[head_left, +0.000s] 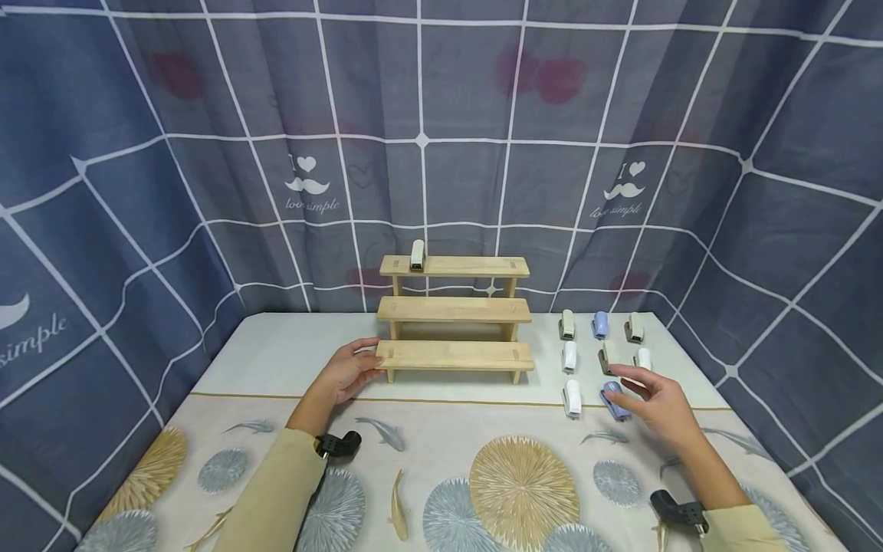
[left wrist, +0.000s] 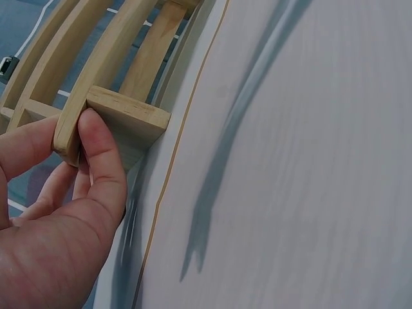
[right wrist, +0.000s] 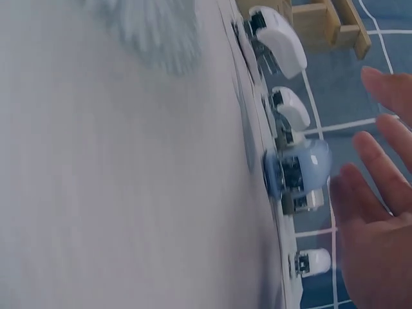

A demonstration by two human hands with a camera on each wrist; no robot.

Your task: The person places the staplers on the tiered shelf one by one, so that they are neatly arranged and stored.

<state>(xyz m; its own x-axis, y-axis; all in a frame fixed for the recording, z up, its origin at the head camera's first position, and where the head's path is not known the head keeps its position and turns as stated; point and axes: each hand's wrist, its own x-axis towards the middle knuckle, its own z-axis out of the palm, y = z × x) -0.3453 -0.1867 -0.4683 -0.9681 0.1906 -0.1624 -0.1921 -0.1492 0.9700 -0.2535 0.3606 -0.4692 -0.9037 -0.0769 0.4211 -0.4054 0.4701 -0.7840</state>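
My left hand [head_left: 347, 373] pinches the left end of the lowest step of a three-tier wooden display stand [head_left: 455, 353]. In the left wrist view the thumb lies on one side of the board end [left wrist: 69, 132] and the fingers on the other. My right hand [head_left: 655, 400] hovers at the nearest blue stapler [head_left: 616, 403], its fingers extended and apart. From the right wrist view, the blue stapler [right wrist: 314, 165] stands beside the fingertips with nothing gripped. A white-topped stapler [head_left: 417, 255] sits at the left of the top step.
Several small staplers stand in rows right of the stand, among them a white one [head_left: 572, 399], a beige one [head_left: 608, 357] and another blue one [head_left: 600, 325]. A patterned cloth [head_left: 386, 491] covers the table's front. A dark checked curtain [head_left: 455, 184] hangs behind and at both sides.
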